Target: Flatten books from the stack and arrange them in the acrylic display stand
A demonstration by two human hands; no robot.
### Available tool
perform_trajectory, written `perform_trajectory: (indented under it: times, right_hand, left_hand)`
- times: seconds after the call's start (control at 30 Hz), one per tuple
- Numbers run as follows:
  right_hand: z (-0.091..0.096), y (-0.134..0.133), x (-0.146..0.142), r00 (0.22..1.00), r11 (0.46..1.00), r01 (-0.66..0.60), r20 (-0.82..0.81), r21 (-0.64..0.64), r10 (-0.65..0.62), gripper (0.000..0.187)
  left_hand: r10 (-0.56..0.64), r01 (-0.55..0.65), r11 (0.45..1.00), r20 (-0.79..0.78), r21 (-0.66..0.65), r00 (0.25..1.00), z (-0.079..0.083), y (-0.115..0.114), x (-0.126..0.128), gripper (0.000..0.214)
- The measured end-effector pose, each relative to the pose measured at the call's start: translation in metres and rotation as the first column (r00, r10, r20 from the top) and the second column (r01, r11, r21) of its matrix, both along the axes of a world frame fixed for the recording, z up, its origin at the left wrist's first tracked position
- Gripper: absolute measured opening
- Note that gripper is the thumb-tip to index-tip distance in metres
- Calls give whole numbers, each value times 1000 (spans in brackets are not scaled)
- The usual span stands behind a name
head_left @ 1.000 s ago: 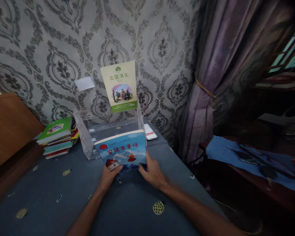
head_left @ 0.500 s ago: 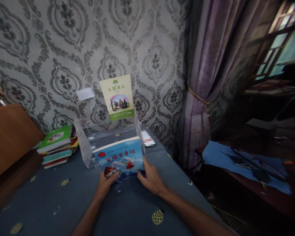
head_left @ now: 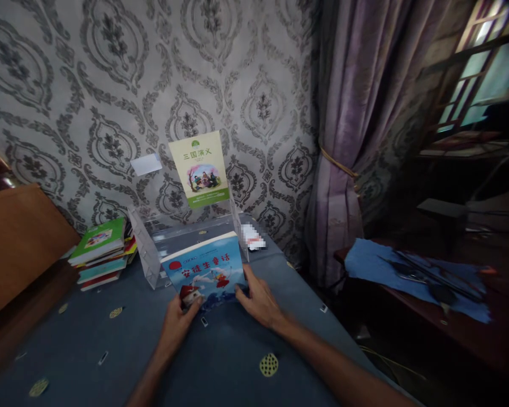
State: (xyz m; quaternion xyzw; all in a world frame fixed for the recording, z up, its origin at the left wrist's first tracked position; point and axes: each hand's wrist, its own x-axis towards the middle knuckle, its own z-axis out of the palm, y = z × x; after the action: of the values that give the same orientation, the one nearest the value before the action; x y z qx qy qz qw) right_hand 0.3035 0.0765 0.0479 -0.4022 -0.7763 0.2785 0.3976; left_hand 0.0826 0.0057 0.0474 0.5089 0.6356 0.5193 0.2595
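Observation:
A blue children's book (head_left: 207,277) with red lettering is tilted up towards me, its cover facing me. My left hand (head_left: 181,314) grips its lower left corner, thumb on the cover. The lower right edge is held by my right hand (head_left: 259,298), thumb also in front and fingers behind. Just beyond the book stands a clear plastic rack (head_left: 146,249), partly hidden by it. At the rack's back right, a cream and green book (head_left: 201,169) stands upright, cover towards me.
A stack of books (head_left: 102,251) lies left of the rack, beside a brown wooden box-like piece (head_left: 25,243). A blurred white item (head_left: 253,237) lies right of the rack. Tools rest on a blue cloth (head_left: 365,263) on a side table. A purple curtain (head_left: 343,113) hangs behind.
My view has shifted slightly. The blue book is a little more upright, and both hands keep hold of it. The rack and the cream and green book stay in place.

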Motion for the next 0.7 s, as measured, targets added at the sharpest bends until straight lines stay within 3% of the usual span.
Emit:
perform_trajectory:
  times: [0.17, 0.27, 0.5, 0.7]
  right_hand:
    - [0, 0, -1, 1000, 1000, 5, 16, 0, -5, 35]
    - [-1, 0, 0, 1000, 1000, -6, 8, 24, 6, 35]
    - [3, 0, 2, 998, 992, -62, -2, 110, 63, 32]
    - [15, 5, 2, 996, 985, -85, -28, 148, 90, 30]
  left_hand:
    - [81, -77, 997, -263, 26, 961, -7, -6, -7, 48]
    - [106, -105, 994, -343, 24, 933, -9, -9, -11, 48]
    - [20, -7, 999, -250, 54, 968, 7, -11, -9, 45]
    - [26, -13, 997, -175, 72, 984, 30, -7, -7, 45]
